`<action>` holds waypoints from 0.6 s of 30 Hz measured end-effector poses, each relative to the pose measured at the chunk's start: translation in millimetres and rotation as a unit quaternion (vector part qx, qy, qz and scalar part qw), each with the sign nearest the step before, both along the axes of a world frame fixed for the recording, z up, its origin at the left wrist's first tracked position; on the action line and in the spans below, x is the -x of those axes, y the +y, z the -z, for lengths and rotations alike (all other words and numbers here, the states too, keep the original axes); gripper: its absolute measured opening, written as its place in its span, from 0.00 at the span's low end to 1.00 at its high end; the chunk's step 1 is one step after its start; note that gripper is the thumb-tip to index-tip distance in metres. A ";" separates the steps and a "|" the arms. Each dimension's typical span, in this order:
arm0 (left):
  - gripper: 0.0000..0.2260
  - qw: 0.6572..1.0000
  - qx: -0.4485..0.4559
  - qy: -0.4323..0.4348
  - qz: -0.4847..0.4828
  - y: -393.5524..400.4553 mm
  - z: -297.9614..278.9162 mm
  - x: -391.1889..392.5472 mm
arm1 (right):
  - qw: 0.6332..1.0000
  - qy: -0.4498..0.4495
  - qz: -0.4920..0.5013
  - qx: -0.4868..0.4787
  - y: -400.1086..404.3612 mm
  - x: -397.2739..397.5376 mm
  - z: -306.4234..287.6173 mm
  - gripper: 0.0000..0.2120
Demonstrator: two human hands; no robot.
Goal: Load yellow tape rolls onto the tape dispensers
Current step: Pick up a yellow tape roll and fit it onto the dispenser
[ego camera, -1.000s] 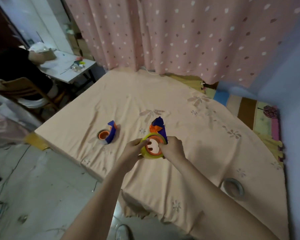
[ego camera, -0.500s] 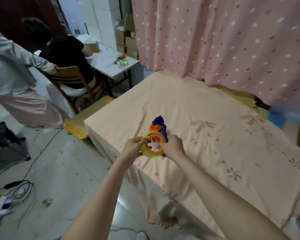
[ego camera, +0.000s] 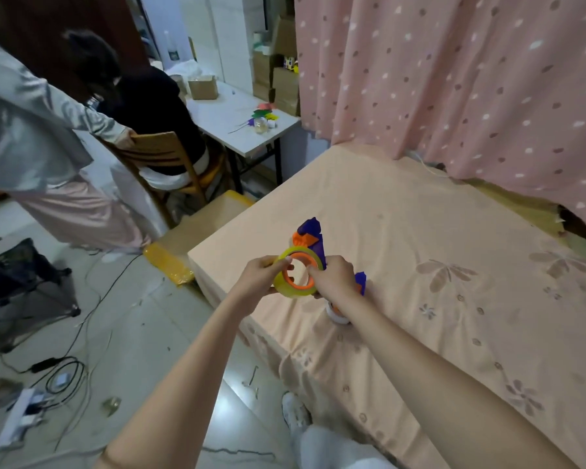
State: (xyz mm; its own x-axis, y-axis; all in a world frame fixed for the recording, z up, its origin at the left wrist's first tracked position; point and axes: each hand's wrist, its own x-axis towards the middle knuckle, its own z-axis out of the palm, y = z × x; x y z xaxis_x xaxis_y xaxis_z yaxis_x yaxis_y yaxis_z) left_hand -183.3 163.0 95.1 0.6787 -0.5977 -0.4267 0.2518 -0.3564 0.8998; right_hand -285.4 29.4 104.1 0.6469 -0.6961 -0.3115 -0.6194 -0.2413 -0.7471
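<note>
A glossy, translucent yellow tape roll sits around the orange plastic hub of a purple tape dispenser, held in the air above the near-left corner of a bed covered in matte peach cloth with faded flower prints. The ring's open face is turned up toward the camera; the dispenser's long axis runs away from the person, its jagged purple-and-orange head pointing up and to the far side. The left hand curls around the roll's left rim, thumb on top. The right hand grips the roll's right side and the dispenser body behind it. A pink dotted curtain hangs beyond.
</note>
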 end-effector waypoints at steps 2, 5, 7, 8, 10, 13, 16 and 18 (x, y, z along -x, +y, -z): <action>0.15 1.000 -0.004 -0.006 0.006 -13.7 0.5 -22.0 | 1.000 -0.011 -0.004 -0.003 -14.1 -21.4 4.7 0.12; 0.13 1.000 -0.022 -0.012 0.018 -35.5 -3.2 -55.7 | 0.999 -0.030 0.003 -0.019 -38.0 -53.7 10.8 0.12; 0.11 0.999 -0.026 -0.016 0.026 -50.0 -6.8 -77.7 | 0.999 -0.034 0.004 -0.024 -51.7 -74.1 12.0 0.11; 0.11 0.999 -0.029 -0.017 0.026 -57.3 -8.7 -89.7 | 0.999 -0.038 0.006 -0.025 -58.7 -84.6 12.3 0.11; 0.13 0.999 -0.033 -0.017 0.022 -70.0 -13.0 -110.1 | 0.998 -0.045 0.015 -0.031 -72.1 -102.9 11.7 0.12; 0.18 0.998 -0.045 -0.014 0.039 -87.1 -20.6 -133.9 | 0.998 -0.044 0.030 -0.035 -87.7 -124.8 11.3 0.12; 0.18 0.997 -0.052 -0.012 0.056 -104.7 -20.5 -159.8 | 0.998 -0.035 0.041 -0.029 -101.9 -146.7 12.6 0.12; 0.18 0.996 -0.061 -0.002 0.064 -112.2 -14.9 -176.3 | 0.998 -0.027 0.050 -0.021 -109.9 -159.6 17.6 0.12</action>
